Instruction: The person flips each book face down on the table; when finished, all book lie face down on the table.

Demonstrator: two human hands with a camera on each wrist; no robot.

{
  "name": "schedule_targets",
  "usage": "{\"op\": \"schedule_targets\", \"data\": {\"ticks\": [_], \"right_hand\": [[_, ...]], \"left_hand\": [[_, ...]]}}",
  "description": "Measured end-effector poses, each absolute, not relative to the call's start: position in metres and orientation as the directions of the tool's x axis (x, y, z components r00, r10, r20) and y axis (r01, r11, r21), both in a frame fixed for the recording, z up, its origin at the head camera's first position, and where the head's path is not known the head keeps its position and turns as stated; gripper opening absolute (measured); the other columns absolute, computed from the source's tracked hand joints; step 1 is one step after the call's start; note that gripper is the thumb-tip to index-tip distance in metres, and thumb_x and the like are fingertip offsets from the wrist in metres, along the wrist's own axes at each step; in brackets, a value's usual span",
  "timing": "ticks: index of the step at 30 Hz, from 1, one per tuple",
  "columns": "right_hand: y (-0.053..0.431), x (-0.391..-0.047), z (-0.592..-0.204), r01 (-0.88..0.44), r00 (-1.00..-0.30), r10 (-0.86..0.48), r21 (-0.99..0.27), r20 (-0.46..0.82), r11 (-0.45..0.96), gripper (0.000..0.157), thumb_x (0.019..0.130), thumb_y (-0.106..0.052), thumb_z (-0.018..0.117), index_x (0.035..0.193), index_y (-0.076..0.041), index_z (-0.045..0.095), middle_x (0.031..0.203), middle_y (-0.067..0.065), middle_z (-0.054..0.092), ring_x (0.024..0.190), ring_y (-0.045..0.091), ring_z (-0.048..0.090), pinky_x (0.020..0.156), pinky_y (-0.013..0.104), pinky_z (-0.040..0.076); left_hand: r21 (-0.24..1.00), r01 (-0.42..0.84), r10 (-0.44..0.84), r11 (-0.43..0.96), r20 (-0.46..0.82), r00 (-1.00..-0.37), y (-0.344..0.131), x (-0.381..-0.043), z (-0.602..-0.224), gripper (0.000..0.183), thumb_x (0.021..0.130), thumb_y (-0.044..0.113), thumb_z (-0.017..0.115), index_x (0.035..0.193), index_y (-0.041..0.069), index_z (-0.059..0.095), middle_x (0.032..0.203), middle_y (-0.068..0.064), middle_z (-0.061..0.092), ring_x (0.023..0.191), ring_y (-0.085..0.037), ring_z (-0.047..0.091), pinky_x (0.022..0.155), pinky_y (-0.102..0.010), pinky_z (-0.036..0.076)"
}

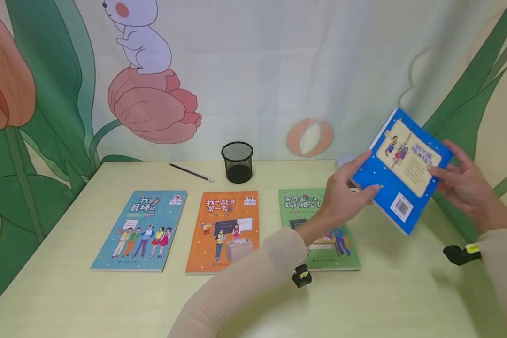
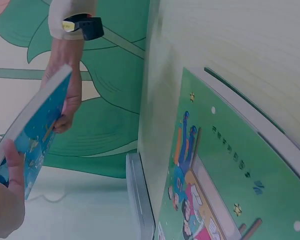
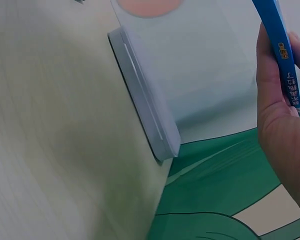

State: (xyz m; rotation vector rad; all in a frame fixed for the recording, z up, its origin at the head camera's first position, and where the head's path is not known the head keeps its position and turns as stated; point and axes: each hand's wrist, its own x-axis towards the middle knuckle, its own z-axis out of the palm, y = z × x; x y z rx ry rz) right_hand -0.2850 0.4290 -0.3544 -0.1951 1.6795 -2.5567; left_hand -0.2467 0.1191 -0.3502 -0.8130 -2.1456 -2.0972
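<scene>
A blue book [image 1: 380, 192] is tilted in the air above the right side of the table, its back cover with a barcode facing the head camera. My left hand [image 1: 342, 192] grips its left edge, thumb on the back cover. At the opposite edge my right hand [image 1: 469, 188] holds it between thumb and fingers. The right wrist view shows the book's spine [image 3: 285, 55] within the right hand [image 3: 280, 105]. Below my left forearm lies a green book [image 1: 338, 258], partly covered by the hand and sleeve.
An orange book [image 1: 198, 253] and a light blue book [image 1: 114, 253] lie farther left. Behind them are a pencil [image 1: 190, 172] and a black mesh pen holder [image 1: 238, 173]. A pale, flat case [image 3: 145, 95] sits at the back right, against a printed curtain [image 1: 253, 84].
</scene>
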Motion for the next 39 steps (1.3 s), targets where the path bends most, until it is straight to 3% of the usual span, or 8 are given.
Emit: {"op": "schedule_targets", "data": {"ticks": [8, 13, 15, 20, 26, 33, 35, 39], "right_hand": [[0.434, -0.286, -0.343, -0.026, -0.989, -0.143, -0.988, 0.048, -0.154, 0.089, 0.098, 0.008, 0.051, 0.160, -0.039, 0.007, 0.109, -0.003, 0.074, 0.089, 0.018, 0.075, 0.069, 0.033, 0.062], [0.434, -0.286, -0.337, -0.010, -0.990, -0.139, -0.997, 0.021, -0.077, 0.090, 0.099, 0.006, 0.052, 0.159, -0.041, 0.004, 0.107, -0.006, 0.073, 0.088, 0.016, 0.074, 0.068, 0.033, 0.062], [0.434, -0.287, -0.334, -0.006, -0.990, -0.138, -0.999, 0.012, -0.048, 0.091, 0.099, 0.005, 0.052, 0.159, -0.041, 0.003, 0.108, -0.008, 0.072, 0.088, 0.015, 0.074, 0.068, 0.032, 0.062], [0.435, -0.290, -0.330, -0.006, -0.991, -0.134, -1.000, 0.004, 0.018, 0.092, 0.099, 0.003, 0.053, 0.159, -0.042, 0.000, 0.107, -0.011, 0.071, 0.087, 0.013, 0.074, 0.067, 0.031, 0.062], [0.439, -0.295, -0.333, -0.008, -0.992, -0.128, -0.983, -0.016, 0.184, 0.092, 0.099, -0.002, 0.056, 0.159, -0.043, -0.001, 0.107, -0.018, 0.067, 0.086, 0.009, 0.072, 0.067, 0.030, 0.062], [0.442, -0.298, -0.341, 0.000, -0.991, -0.118, -0.862, -0.069, 0.507, 0.086, 0.102, -0.019, 0.057, 0.159, -0.042, -0.002, 0.110, -0.028, 0.053, 0.091, -0.003, 0.065, 0.076, 0.024, 0.059], [0.441, -0.298, -0.342, 0.011, -0.989, -0.115, -0.824, -0.093, 0.566, 0.085, 0.102, -0.026, 0.057, 0.159, -0.043, -0.004, 0.121, -0.018, 0.051, 0.091, -0.004, 0.062, 0.078, 0.023, 0.058], [0.440, -0.299, -0.343, 0.031, -0.984, -0.116, -0.773, -0.134, 0.634, 0.087, 0.102, -0.034, 0.057, 0.158, -0.042, -0.009, 0.145, 0.017, 0.037, 0.090, -0.004, 0.061, 0.080, 0.023, 0.057]], "left_hand": [[0.930, 0.359, 0.428, 0.086, 0.290, -0.856, 0.111, -0.249, -0.352, 0.067, 0.092, 0.020, 0.074, 0.151, 0.034, 0.044, 0.138, -0.003, 0.052, 0.094, -0.001, 0.057, 0.074, -0.014, 0.055], [0.920, 0.350, 0.479, 0.177, 0.230, -0.847, 0.108, -0.251, -0.353, 0.070, 0.091, 0.023, 0.075, 0.151, 0.039, 0.042, 0.134, -0.001, 0.052, 0.084, 0.000, 0.063, 0.079, -0.013, 0.052], [0.909, 0.360, 0.497, 0.208, 0.219, -0.840, 0.109, -0.252, -0.354, 0.071, 0.090, 0.023, 0.076, 0.150, 0.039, 0.043, 0.134, -0.002, 0.052, 0.089, -0.002, 0.064, 0.079, -0.013, 0.052], [0.873, 0.395, 0.535, 0.286, 0.196, -0.822, 0.112, -0.252, -0.357, 0.070, 0.089, 0.021, 0.076, 0.149, 0.037, 0.045, 0.141, -0.001, 0.052, 0.113, -0.006, 0.053, 0.074, -0.010, 0.052], [0.850, 0.377, 0.578, 0.367, 0.109, -0.808, 0.115, -0.251, -0.359, 0.068, 0.088, 0.019, 0.078, 0.147, 0.035, 0.050, 0.115, 0.003, 0.063, 0.084, -0.003, 0.057, 0.062, -0.015, 0.052], [0.846, 0.328, 0.593, 0.420, 0.017, -0.805, 0.121, -0.250, -0.367, 0.062, 0.086, 0.019, 0.079, 0.142, 0.033, 0.056, 0.101, 0.003, 0.063, 0.077, -0.004, 0.058, 0.057, -0.018, 0.050], [0.843, 0.317, 0.592, 0.435, -0.002, -0.806, 0.123, -0.249, -0.369, 0.062, 0.086, 0.020, 0.080, 0.142, 0.034, 0.057, 0.101, 0.003, 0.063, 0.075, -0.004, 0.059, 0.056, -0.018, 0.049], [0.845, 0.302, 0.596, 0.442, -0.025, -0.803, 0.127, -0.246, -0.374, 0.060, 0.086, 0.018, 0.080, 0.140, 0.031, 0.059, 0.104, 0.002, 0.064, 0.073, -0.004, 0.061, 0.057, -0.019, 0.051]]}}
